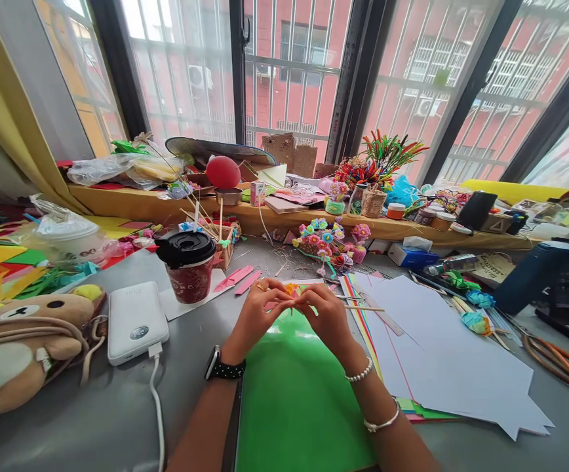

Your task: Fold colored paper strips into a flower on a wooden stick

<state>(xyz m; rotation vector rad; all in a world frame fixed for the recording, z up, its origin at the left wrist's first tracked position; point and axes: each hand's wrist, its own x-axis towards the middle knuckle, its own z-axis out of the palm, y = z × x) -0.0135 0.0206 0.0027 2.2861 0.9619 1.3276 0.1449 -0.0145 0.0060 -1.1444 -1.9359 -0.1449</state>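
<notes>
My left hand and my right hand meet over the top of a green sheet. Thumbs and fingertips of both are pinched together on a small orange and pink paper piece, mostly hidden by the fingers. A thin pale stick shows just right of my right hand; whether the hand touches it I cannot tell. Pink paper strips lie beyond my left hand.
Left are a lidded cup, a white power bank with its cable, and a plush bear. White paper sheets and a ruler lie right, scissors farther out. Craft flowers stand behind, below the window ledge.
</notes>
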